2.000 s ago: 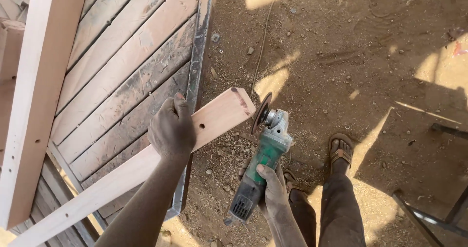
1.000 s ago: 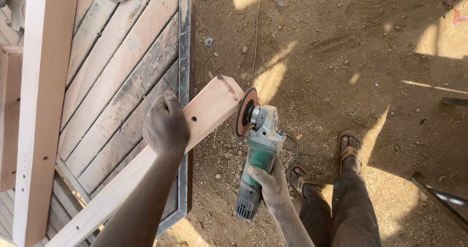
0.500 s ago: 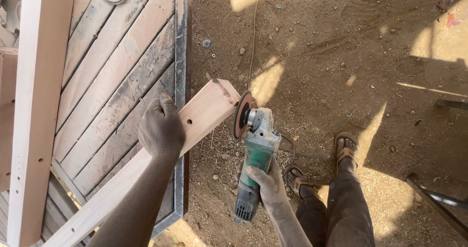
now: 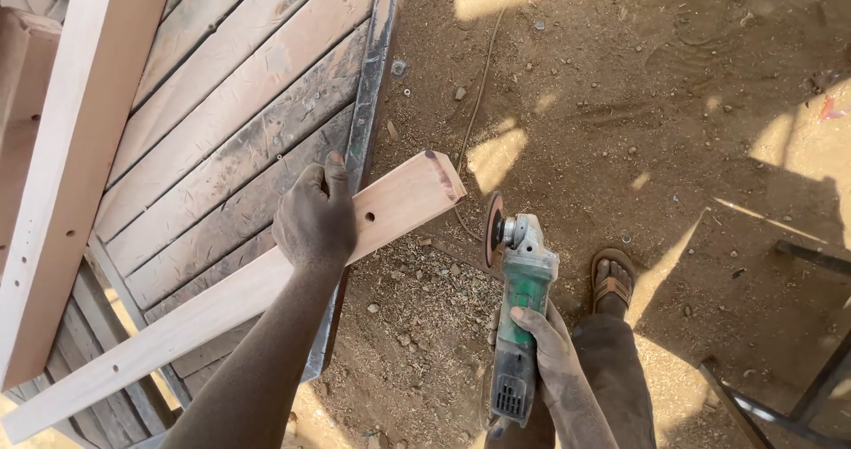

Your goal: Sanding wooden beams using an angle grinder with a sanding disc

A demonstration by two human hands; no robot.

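Head view: left hand (image 4: 315, 218) clamped over pale wooden plank (image 4: 266, 281) on slatted workbench (image 4: 230, 103) — right hand (image 4: 550, 347) gripping green angle grinder (image 4: 519, 307), disc just off plank's end; sanding step, steady re-approach probably needed.

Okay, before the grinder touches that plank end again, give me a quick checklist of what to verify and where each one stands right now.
1. Plank held down: left hand presses the pale wooden plank onto the slatted workbench: ok.
2. Grip on tool: right hand wraps the green angle grinder body: ok.
3. Disc off the wood: sanding disc sits apart from the plank's end: ok.
4. Left fingers away from the disc: ok.
5. Foot protection: open sandal close below the grinder: not ok.
6. Cord trailing over the dirt near the plank end: cannot tell if it is out of the way.
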